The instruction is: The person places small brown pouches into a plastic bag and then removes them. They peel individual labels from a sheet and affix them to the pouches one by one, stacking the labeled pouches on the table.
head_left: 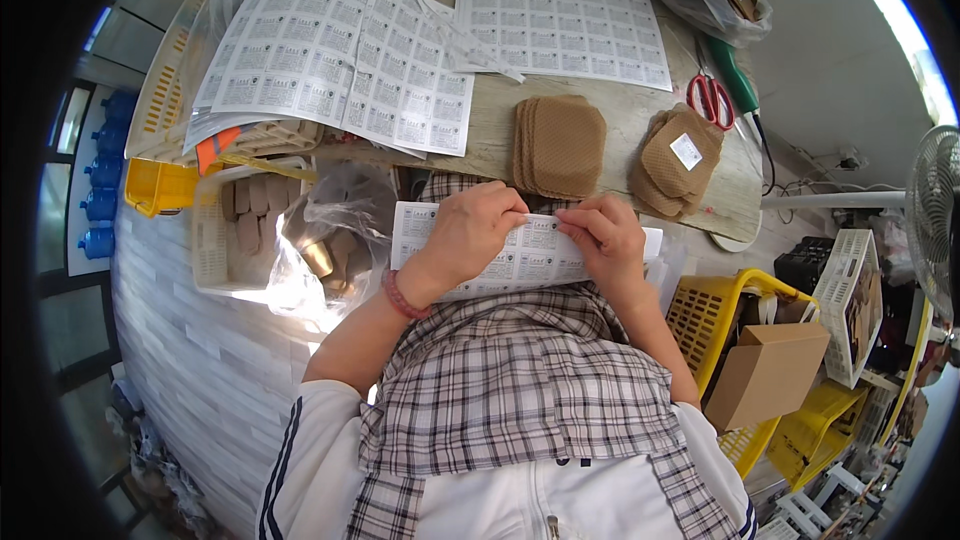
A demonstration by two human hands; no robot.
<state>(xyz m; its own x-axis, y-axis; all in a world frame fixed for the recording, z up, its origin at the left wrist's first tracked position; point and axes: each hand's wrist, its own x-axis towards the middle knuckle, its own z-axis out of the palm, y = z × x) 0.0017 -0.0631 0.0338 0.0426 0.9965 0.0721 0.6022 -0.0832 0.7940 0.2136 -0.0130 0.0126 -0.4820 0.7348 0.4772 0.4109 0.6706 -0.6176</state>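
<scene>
A white sheet of printed labels [470, 265] lies across my lap, just below the table's front edge. My left hand [478, 230] pinches its upper edge near the middle, fingers pressed together. Close to its right, my right hand [607, 237] pinches the same edge between thumb and fingers. Beyond my hands on the table stands a stack of brown textured pieces [560, 145] with cut corners. To its right is a looser brown stack [675, 162], its top piece bearing a small white label [686, 151].
More label sheets [330, 50] spread over the table [480, 120], one flat sheet [570, 25] at the back. Red-handled scissors [710, 100] and a green-handled tool [735, 75] lie at right. A white crate [210, 230] stands left; a yellow basket [700, 310] with a cardboard box [768, 375] stands right.
</scene>
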